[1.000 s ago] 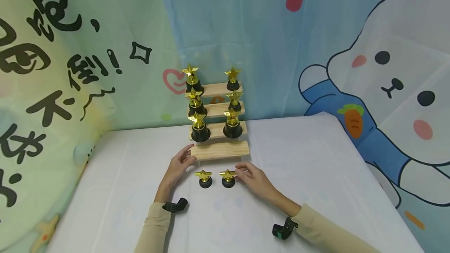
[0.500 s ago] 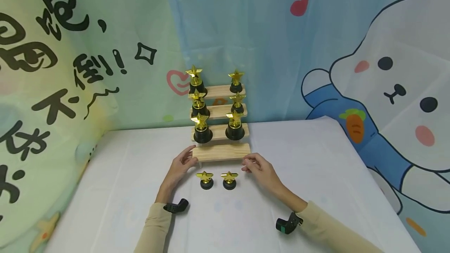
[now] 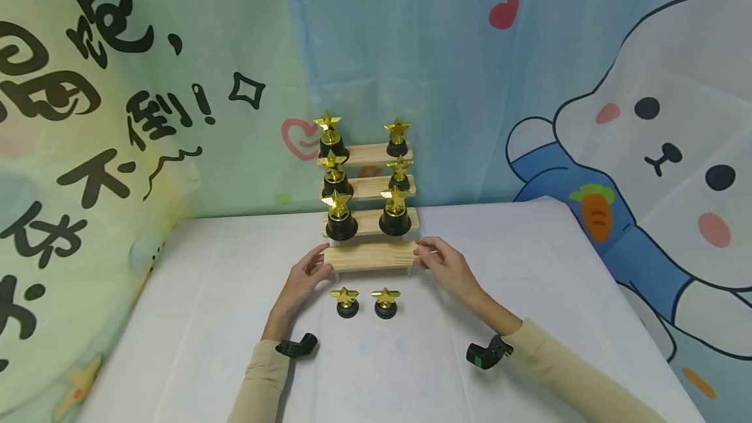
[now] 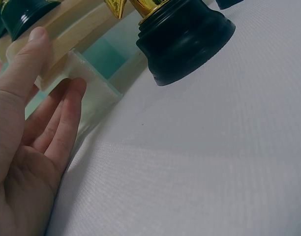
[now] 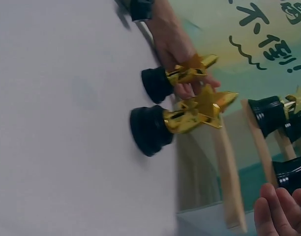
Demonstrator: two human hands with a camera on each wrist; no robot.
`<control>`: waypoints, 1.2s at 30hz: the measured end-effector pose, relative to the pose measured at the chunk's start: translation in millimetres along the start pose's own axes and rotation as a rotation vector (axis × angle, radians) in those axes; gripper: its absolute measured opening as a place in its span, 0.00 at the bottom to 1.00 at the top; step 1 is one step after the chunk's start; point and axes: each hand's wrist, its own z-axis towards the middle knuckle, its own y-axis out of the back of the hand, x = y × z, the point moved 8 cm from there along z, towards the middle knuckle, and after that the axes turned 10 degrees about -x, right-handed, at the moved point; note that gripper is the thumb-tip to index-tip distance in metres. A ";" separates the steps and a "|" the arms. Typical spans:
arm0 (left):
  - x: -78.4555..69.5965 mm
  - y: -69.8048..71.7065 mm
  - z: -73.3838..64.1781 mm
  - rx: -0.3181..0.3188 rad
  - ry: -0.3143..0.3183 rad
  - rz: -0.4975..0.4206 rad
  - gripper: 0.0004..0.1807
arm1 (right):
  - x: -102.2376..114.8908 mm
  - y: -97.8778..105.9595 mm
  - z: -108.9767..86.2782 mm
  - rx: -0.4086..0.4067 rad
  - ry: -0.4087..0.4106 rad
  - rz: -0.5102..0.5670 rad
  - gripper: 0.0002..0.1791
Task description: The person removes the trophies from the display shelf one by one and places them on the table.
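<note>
A tiered display stand with wooden shelves [image 3: 370,258] and clear side supports [image 4: 94,78] stands on the table. My left hand [image 3: 301,284] holds the left end of the lowest shelf, its thumb along the wood and other fingers beside the clear support. My right hand [image 3: 451,271] is at that shelf's right end; in the right wrist view its fingers [image 5: 278,211] are loosely bent, with a narrow gap to the board. Two small trophies with gold stars and black bases, a left one [image 3: 347,304] and a right one [image 3: 385,305], stand in front of the stand.
Pairs of similar trophies, such as the front right one [image 3: 395,217], stand on the three upper shelves. A white cloth [image 3: 499,234] covers the table. Behind hangs a printed backdrop [image 3: 446,83] with a cartoon bear. Each wrist wears a black camera [image 3: 297,346].
My right hand has left the right small trophy and moved up to the right end of the lowest shelf. My left hand keeps its place at the left end.
</note>
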 end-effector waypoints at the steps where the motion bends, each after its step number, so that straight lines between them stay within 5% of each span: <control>1: 0.1 -0.2 0.1 0.003 -0.004 -0.001 0.33 | 6.6 1.6 1.8 0.001 -0.002 0.003 0.19; 17: 0.0 1.1 -2.4 -0.004 -0.002 0.008 0.33 | 30.4 13.0 49.6 -0.100 0.055 -0.069 0.26; 36: 0.1 0.3 -0.2 -0.004 -0.002 0.008 0.34 | 51.3 5.9 70.4 -0.087 0.085 -0.050 0.27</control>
